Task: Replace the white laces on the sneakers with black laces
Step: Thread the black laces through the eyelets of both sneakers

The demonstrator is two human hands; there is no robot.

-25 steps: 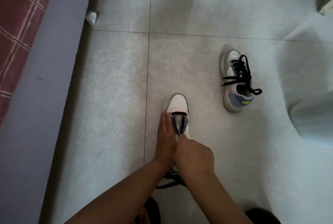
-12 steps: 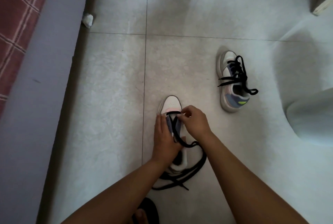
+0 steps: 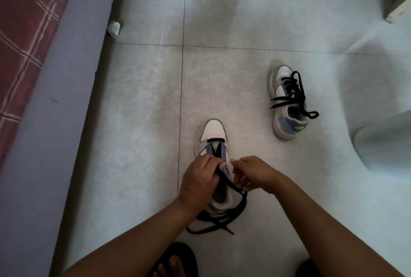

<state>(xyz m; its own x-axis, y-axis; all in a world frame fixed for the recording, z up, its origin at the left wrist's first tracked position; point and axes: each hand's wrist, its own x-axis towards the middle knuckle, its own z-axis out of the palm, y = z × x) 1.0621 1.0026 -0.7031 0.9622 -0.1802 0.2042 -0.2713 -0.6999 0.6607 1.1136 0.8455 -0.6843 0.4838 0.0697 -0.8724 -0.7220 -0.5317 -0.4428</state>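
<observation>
Fingers of my left hand (image 3: 200, 176) pinch the black lace (image 3: 224, 210) over the near sneaker (image 3: 212, 134) on the floor (image 3: 138, 103); right hand (image 3: 251, 172) fingers curl on its loose run. Second sneaker (image 3: 287, 107), black-laced, lies well apart.

- Bare floor tiles (image 3: 142, 103) lie open left of the near sneaker (image 3: 212, 136)
- Second sneaker (image 3: 287, 107) blocks the right
- Slack black lace (image 3: 222, 216) clutters near side
</observation>
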